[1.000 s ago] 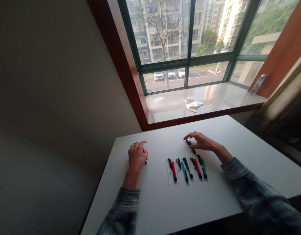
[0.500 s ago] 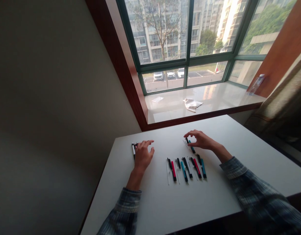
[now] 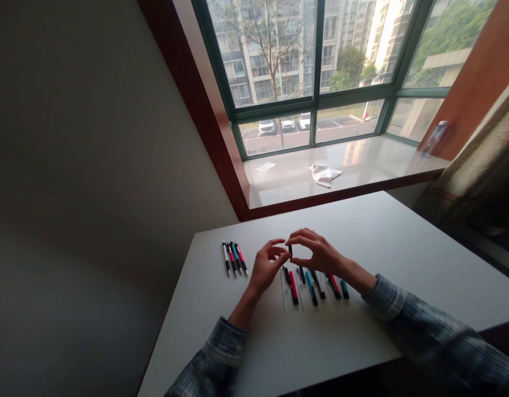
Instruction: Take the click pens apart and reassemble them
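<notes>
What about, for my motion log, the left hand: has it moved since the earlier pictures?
Yes: the left hand has moved right, farther from the left edge of the white table.

Rightmost teal barrel (image 3: pixel 345 289) half-hidden, sleeves (image 3: pixel 428 321) cropped; curtain (image 3: pixel 481 144) cut off

Homelike room, bay window (image 3: pixel 316 100), long curtain (image 3: pixel 477 146), apartment buildings (image 3: pixel 329 38) outside

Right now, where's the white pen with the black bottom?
In the head view, the white pen lies on the left part of the white table, leftmost in a row of four, beside a red pen and left of the left hand.
</notes>
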Motion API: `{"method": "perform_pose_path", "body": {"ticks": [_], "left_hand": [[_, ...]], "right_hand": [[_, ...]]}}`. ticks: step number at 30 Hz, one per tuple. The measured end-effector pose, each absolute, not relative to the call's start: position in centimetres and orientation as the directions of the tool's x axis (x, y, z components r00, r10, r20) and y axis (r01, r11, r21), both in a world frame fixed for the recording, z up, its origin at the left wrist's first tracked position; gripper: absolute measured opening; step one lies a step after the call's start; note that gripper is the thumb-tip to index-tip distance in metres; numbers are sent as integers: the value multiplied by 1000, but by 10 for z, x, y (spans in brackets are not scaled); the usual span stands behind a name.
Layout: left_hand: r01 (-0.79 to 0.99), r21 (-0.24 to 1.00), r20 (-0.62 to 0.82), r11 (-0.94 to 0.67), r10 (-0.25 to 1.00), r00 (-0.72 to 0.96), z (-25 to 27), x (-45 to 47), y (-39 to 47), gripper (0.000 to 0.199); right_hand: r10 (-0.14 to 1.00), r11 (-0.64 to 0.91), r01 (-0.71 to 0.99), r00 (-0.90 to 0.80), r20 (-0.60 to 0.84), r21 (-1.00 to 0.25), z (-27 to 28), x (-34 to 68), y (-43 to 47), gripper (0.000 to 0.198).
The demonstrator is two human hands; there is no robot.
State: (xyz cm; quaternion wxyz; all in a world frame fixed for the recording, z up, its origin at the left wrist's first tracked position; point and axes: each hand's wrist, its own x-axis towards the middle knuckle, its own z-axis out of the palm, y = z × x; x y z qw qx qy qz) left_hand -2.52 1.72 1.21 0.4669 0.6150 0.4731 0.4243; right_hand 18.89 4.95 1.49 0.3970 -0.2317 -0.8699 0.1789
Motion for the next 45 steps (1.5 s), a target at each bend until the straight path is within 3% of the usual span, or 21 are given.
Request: {"method": "perform_pose_path", "body": {"ticks": [6, 10, 13, 17, 23, 29, 32, 35, 39, 45], "left_hand": [[150, 986, 49, -79, 980, 195, 12, -23, 16, 41], [204, 975, 76, -92, 994, 83, 13, -27, 19, 29], [253, 962, 102, -107, 994, 30, 11, -34, 22, 25], [340, 930, 156, -136, 987, -33, 6, -40, 27, 20], [427, 879, 244, -213, 970, -19, 5, -37, 26, 20], [587, 744, 347, -320, 935, 71, 6, -30, 20, 15], [599, 725, 367, -341, 927, 83, 7, -29, 19, 16], [600, 721, 376, -345, 923, 79, 7, -29, 19, 16], [600, 706, 389, -376, 914, 115, 7, -28, 17, 16], [606, 694, 373, -387, 914, 156, 8, -27, 15, 19]], "right_hand": [[575, 799, 241, -573, 583, -551, 18, 200, 58, 44], [720, 693, 421, -427, 546, -585, 22, 238, 81, 22], [793, 602, 505, -471, 387, -619, 21, 266, 94, 28], [774, 549, 516, -611, 166, -657, 12, 277, 99, 36], [865, 502, 600, -363, 347, -623, -10, 266, 109, 34], [887, 461, 635, -343, 309, -619, -26, 258, 121, 24], [880, 473, 580, -287, 378, -663, -19, 251, 117, 27], [892, 450, 366, -237, 386, -815, -10, 236, 104, 34], [878, 355, 75, -368, 306, -932, -6, 210, 84, 36], [860, 319, 59, -438, 262, -946, -8, 196, 72, 33]]}}
